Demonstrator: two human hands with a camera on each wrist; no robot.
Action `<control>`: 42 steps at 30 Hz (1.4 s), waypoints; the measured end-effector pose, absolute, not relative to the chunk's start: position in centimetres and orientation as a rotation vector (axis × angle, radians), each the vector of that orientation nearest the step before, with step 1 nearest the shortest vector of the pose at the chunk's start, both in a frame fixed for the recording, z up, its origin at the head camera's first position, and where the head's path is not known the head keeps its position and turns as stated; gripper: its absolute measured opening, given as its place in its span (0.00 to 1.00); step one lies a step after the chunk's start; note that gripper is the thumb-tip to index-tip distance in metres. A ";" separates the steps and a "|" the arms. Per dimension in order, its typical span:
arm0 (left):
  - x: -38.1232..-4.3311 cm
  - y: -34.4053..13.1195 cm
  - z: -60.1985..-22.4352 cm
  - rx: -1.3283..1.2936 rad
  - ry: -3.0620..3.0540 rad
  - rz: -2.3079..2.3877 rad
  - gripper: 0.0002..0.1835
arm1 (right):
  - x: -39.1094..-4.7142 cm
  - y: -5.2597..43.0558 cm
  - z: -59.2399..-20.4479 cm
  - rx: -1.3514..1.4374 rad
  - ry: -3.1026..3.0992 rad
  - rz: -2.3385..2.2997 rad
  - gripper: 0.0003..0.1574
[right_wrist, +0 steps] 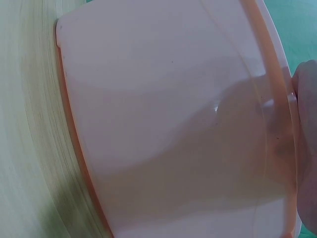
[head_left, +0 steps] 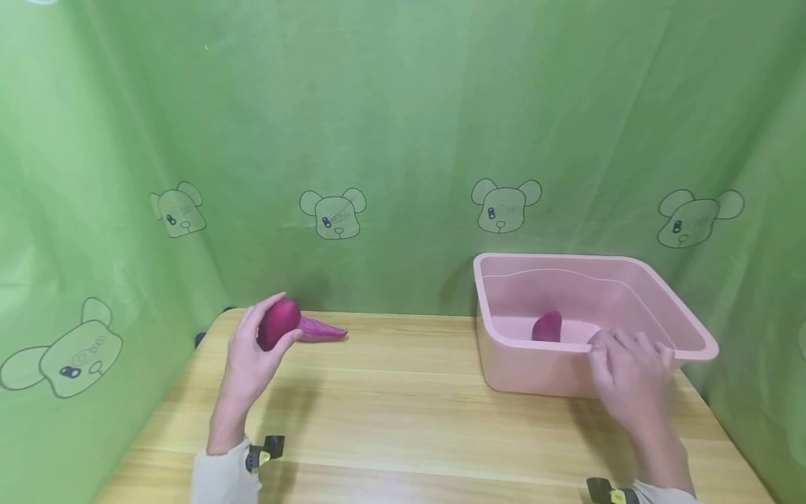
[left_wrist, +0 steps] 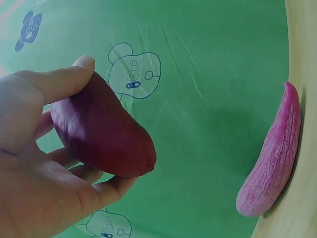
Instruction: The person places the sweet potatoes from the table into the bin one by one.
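My left hand holds a smooth, dark red, tapered oval piece of produce between thumb and fingers, raised above the table. Beyond it, a wrinkled magenta tapered root, like a sweet potato, lies on the table; the held piece partly hides it in the head view. At the right stands a pink plastic tub. The fingers of my right hand curl over its front rim, gripping it. Inside the tub is a purple-red piece, its lower part hidden by the front wall.
A wooden table carries everything. Green curtain with printed bear heads hangs close behind the table and along both sides. The tub sits near the table's right edge.
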State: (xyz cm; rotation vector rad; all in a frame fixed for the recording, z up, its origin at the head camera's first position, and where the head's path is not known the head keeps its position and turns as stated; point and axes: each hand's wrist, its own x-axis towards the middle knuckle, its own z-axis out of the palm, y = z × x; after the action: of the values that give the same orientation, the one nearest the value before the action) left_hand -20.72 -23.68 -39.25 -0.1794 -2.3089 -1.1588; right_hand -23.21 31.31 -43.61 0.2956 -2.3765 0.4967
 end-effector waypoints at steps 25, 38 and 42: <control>-21.0 -22.4 -38.9 -0.195 -2.321 -1.215 0.35 | -23.0 31.6 -43.5 0.288 -2.408 0.491 0.17; -21.2 -21.9 -39.1 -0.218 -2.320 -1.243 0.35 | -23.0 31.4 -43.5 0.293 -2.399 0.488 0.17; -21.2 -21.7 -39.0 -0.218 -2.318 -1.253 0.35 | -23.0 31.4 -43.5 0.291 -2.392 0.488 0.16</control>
State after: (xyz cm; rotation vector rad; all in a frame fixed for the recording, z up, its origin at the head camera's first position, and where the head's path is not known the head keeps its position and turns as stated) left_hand -21.22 -21.68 -39.01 -0.2180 -2.3182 -1.2529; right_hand -23.05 31.40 -43.52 0.2910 -2.3922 0.4877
